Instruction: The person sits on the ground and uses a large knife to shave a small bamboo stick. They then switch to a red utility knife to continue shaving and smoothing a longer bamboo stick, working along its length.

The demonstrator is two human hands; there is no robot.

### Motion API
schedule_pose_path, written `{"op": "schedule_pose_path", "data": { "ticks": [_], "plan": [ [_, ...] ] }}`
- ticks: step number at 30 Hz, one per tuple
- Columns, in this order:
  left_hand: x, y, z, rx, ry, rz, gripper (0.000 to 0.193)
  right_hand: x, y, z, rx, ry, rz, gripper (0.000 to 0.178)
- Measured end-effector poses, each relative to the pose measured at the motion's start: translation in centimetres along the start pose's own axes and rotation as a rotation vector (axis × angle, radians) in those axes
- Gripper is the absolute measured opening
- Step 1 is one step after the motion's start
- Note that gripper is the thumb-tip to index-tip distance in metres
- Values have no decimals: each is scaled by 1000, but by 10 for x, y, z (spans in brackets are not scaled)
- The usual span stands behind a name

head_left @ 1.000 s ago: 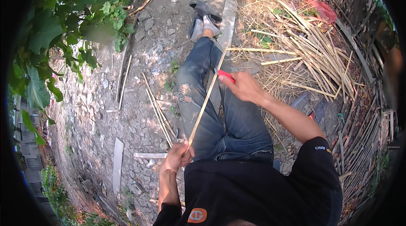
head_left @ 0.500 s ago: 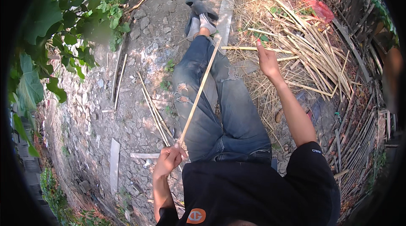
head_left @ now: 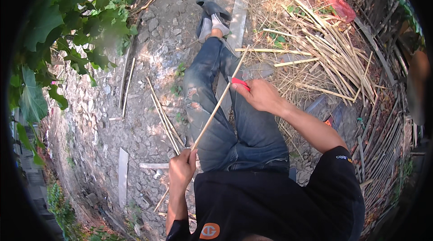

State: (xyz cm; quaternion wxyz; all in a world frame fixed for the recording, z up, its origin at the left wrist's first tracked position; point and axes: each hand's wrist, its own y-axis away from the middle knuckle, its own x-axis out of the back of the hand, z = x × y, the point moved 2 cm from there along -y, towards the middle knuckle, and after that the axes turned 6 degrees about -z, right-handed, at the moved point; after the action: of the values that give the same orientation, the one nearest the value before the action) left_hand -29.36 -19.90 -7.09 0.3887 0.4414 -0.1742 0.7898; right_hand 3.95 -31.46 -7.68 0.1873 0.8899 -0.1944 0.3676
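A thin pale bamboo strip (head_left: 215,113) slants across my legs, its far end above my shins. My left hand (head_left: 181,167) is closed round its near end, beside my left hip. In my closed right hand (head_left: 263,95) is a small red-handled knife (head_left: 240,83). Its short grey blade end meets or lies right beside the strip, above my knees; exact contact is too small to make out.
A big heap of split bamboo strips (head_left: 336,54) lies at the right over straw-like shavings. More strips (head_left: 164,117) rest left of my legs. A flat board (head_left: 239,15) lies beyond my feet, leafy vines (head_left: 85,24) hang at the upper left, and a red plastic bag (head_left: 340,7) is at the far right.
My right hand has swung left and nearer, from beside the bamboo heap to the strip, bringing the red knife to it. The strip's far end has shifted slightly right; my left hand keeps its hold.
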Motion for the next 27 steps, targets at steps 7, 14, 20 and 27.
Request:
{"op": "schedule_pose_path", "data": {
  "ticks": [7,14,20,27],
  "plan": [
    [3,0,2,-11,-81,37,27,8,-22,26,-107,18,115,76],
    [13,2,-35,-114,-54,145,26,75,-37,125,-252,-360,582,75],
    [71,-87,-46,-142,118,851,23,32,-38,35,-40,-584,235,55],
    [110,-166,60,-510,1021,856,35,-33,-33,-65,562,-844,132,36]
  ]
}}
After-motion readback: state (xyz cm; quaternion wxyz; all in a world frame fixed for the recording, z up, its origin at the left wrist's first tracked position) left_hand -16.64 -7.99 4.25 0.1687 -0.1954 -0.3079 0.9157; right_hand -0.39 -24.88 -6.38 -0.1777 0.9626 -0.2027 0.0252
